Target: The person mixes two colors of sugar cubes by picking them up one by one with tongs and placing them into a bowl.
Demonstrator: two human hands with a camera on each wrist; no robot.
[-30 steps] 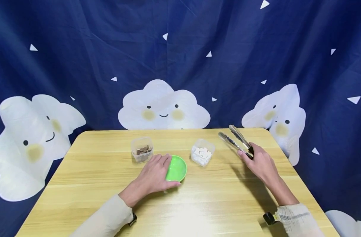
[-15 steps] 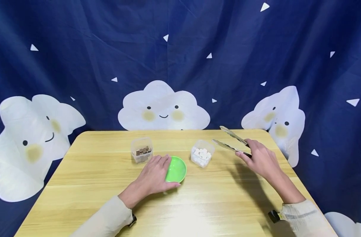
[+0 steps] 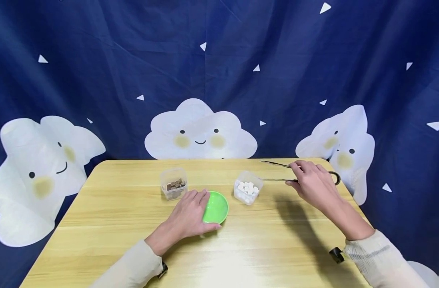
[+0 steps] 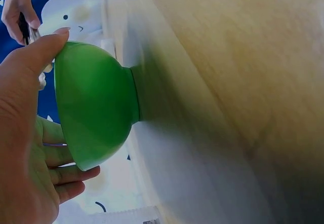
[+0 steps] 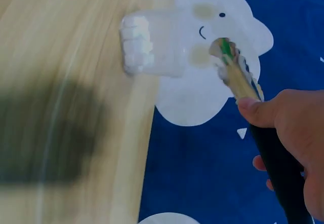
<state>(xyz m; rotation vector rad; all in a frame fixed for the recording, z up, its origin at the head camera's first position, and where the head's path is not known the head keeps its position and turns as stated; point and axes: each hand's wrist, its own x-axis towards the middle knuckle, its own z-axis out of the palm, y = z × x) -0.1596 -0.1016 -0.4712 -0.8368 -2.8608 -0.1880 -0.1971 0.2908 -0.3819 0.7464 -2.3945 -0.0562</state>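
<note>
Two hands, both occupied. Left hand [image 3: 190, 214]: clasped round the green bowl [image 3: 217, 209], thumb at the near rim, fingers along the left side; bowl upright, foot down, around the middle of the worktop [image 3: 107, 232], well in from its edges. Right hand [image 3: 316, 186]: gripping black-handled tongs [image 5: 276, 163] above the worktop, toward the far right corner; arms spread, tips pointing left, nothing visible between them. One right tub [image 3: 249, 176], clear, with white pieces [image 3: 247, 187], between bowl and right hand, short of the far edge; lower tip just beside the rim in the head view, contact impossible to tell. One left tub [image 3: 174, 173], clear, with brown pieces [image 3: 175, 185], beyond and left of the bowl, likewise short of the far edge. Stage, by judgement: early. Done: tongs in hand, bowl steadied. Not yet done: any pinch with the tongs; no piece showing in the bowl, both lots inside their own tubs. Relative to grip: bowl directly within the left grasp; tongs within the right, loop end protruding past the hand; white pieces off to the left of the right fingers, untouched; brown pieces just past the left fingers, likewise untouched.
</note>
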